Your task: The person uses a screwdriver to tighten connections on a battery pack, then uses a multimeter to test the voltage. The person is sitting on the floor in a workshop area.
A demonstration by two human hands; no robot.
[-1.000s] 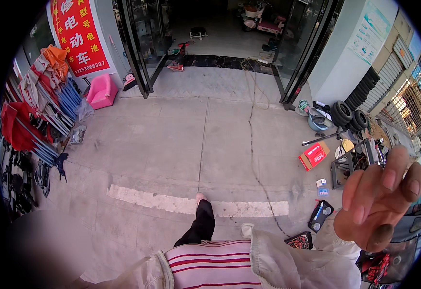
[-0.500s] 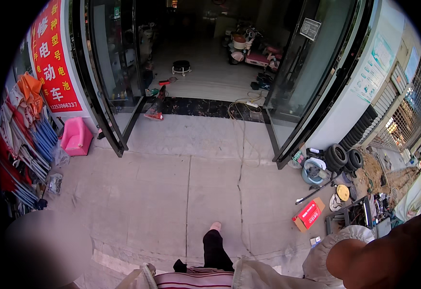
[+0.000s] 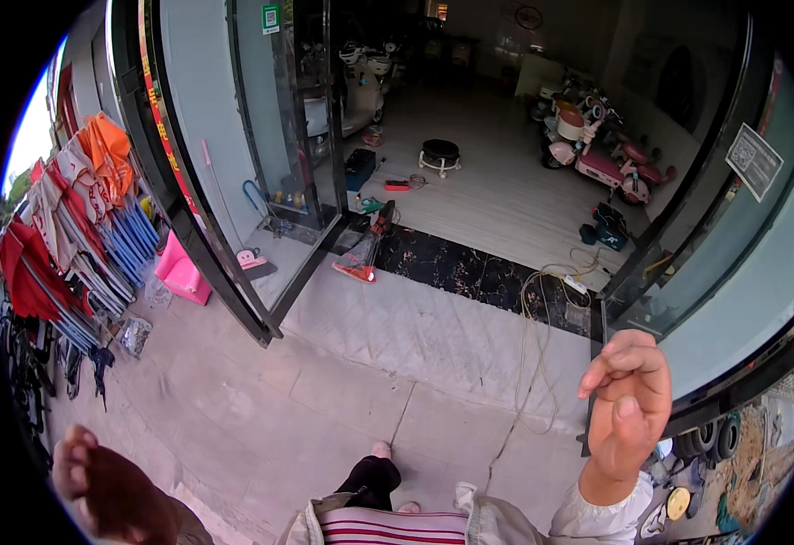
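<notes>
The doorway (image 3: 470, 182) of the shop now fills the view, nearer than a second ago; the person has walked toward it. The right hand (image 3: 629, 409) hangs before the glass door (image 3: 742, 272), fingers loosely curled, empty. The left hand (image 3: 97, 486), low, also holds nothing.

— How is the person's right hand (image 3: 629, 413) held?
— It is raised at the lower right, wrist up out of a pale sleeve, fingers loosely curled inward with the thumb lying along them. It grips nothing.
— And the left hand (image 3: 97, 486)?
— It sits low at the lower left edge, close to the camera and blurred. The fingers bend together at its upper end; whether they close on anything cannot be told.
— Anything else of the body?
— One dark-trousered leg and a foot stepping forward between the arms.
</notes>
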